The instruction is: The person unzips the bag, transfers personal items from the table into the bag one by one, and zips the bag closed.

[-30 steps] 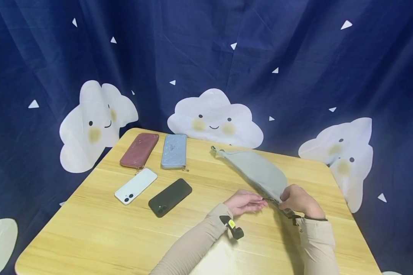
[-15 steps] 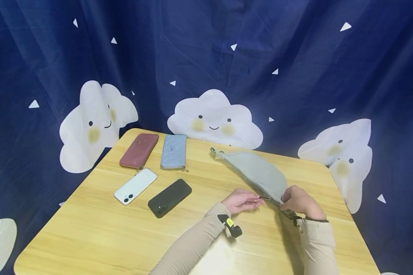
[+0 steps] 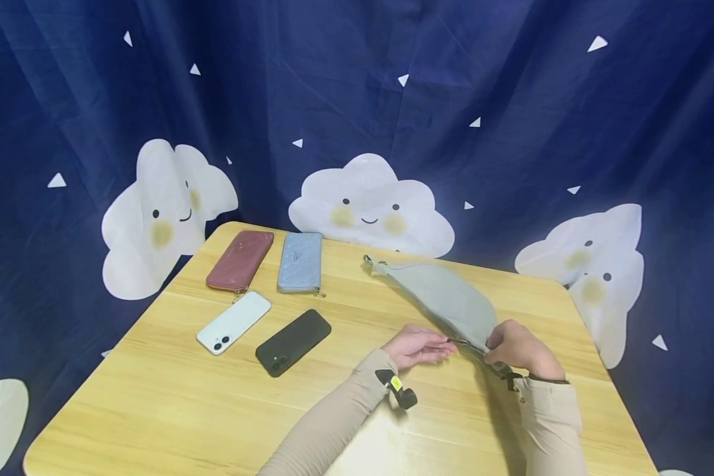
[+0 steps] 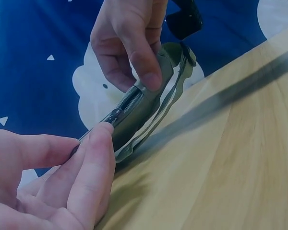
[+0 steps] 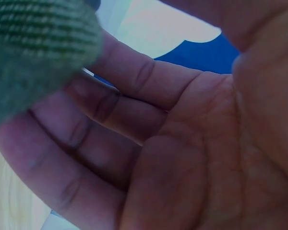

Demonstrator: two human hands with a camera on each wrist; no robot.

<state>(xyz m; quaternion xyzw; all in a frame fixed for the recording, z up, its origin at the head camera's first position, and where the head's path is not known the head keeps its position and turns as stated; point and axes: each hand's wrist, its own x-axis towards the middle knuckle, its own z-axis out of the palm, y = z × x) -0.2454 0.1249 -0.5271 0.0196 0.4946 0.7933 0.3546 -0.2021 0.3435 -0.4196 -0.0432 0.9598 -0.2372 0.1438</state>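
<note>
A pale grey-green waist bag (image 3: 446, 294) is held slanted on the right of the table, its far end towards the back. My right hand (image 3: 523, 350) grips the near end, thumb on top beside the zip, as the left wrist view shows. With thumb and fingertips my left hand (image 3: 419, 346) pinches the zipper pull. The slider (image 4: 116, 114) sits just past those fingertips, and a short gap between the zipper teeth (image 4: 130, 99) shows from it to the right thumb. In the right wrist view, the bag's webbing (image 5: 43, 38) crosses in front of curled fingers.
On the wooden table (image 3: 172, 410), a dark red wallet (image 3: 240, 260) and a light blue wallet (image 3: 300, 262) lie at the back left. Nearer are a white phone (image 3: 234, 322) and a black phone (image 3: 294, 343). A strap (image 4: 158, 112) loops below the bag.
My left hand has shifted slightly left, drawing the zipper pull away from my right hand, then nearly stopped. My right hand keeps its grip on the bag's near end.
</note>
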